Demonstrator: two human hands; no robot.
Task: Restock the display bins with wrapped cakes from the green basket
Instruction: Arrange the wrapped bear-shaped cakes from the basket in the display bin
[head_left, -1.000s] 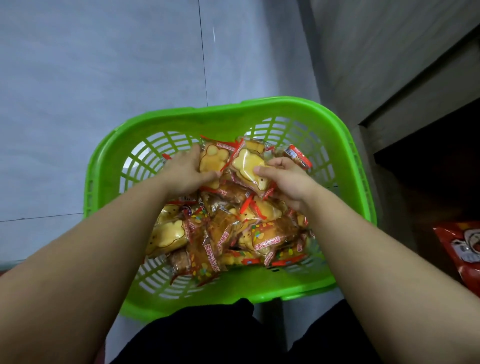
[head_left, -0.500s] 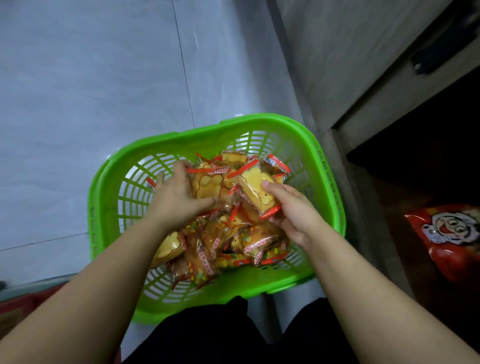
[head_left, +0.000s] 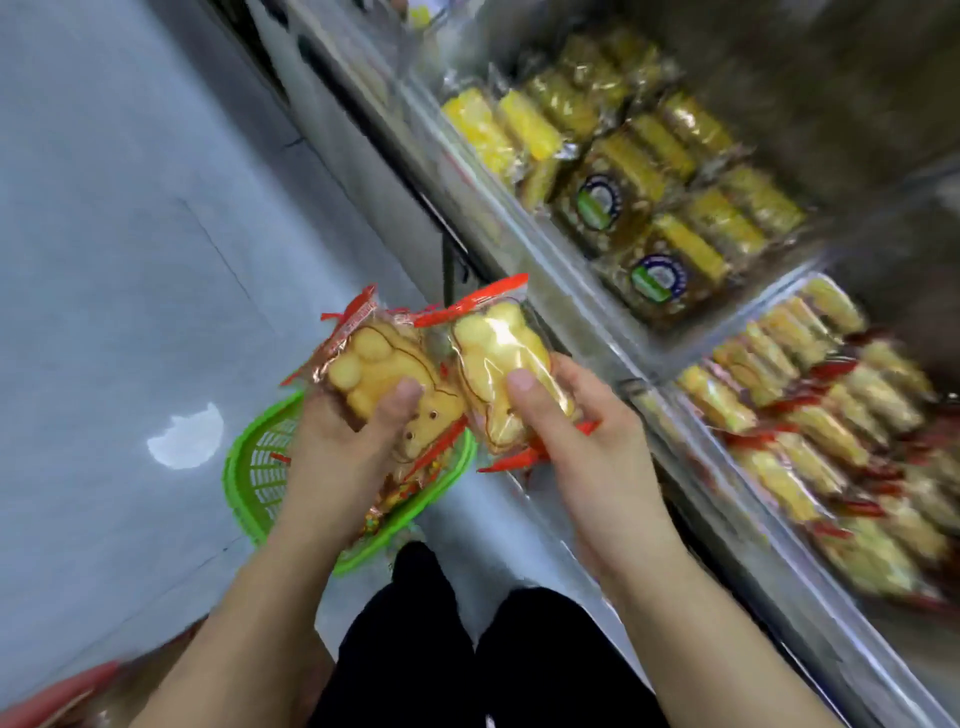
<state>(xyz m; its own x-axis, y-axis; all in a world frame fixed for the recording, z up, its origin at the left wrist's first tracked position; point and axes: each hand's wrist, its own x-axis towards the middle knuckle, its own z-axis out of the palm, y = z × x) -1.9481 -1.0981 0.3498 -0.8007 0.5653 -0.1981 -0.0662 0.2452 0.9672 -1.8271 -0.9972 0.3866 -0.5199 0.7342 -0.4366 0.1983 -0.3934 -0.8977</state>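
two handfuls up, none yet in the bins

the person stands over the green basket (head_left: 260, 467) on the floor with both hands lifted above it, level with the front edge of the display bins (head_left: 649, 374). the left hand (head_left: 337, 457) holds a wrapped bear-shaped cake (head_left: 384, 374), thumb pressed on its front and fingers curled behind; more wrappers seem to be stacked behind it, though i cannot tell how many. the right hand (head_left: 587, 426) grips a paler wrapped cake (head_left: 498, 364) the same way, thumb on top, with red wrapper ends poking out below. the two cakes sit side by side, nearly touching, well short of any bin

as i judge it, the picking part of this round is done and the placing is all still to do. the basket still shows wrappers under the left forearm, so more rounds look likely

counting: one green basket, two hands, two cakes plainly seen in them. on the shelf i make out three bins: an upper one with yellow cakes (head_left: 519, 130), one with darker packs bearing round labels (head_left: 654, 270), and a near one with rows of red-edged cakes (head_left: 810, 415) that look like the kind being carried. those rows are too blurred to count, but that bin looks fairly full already
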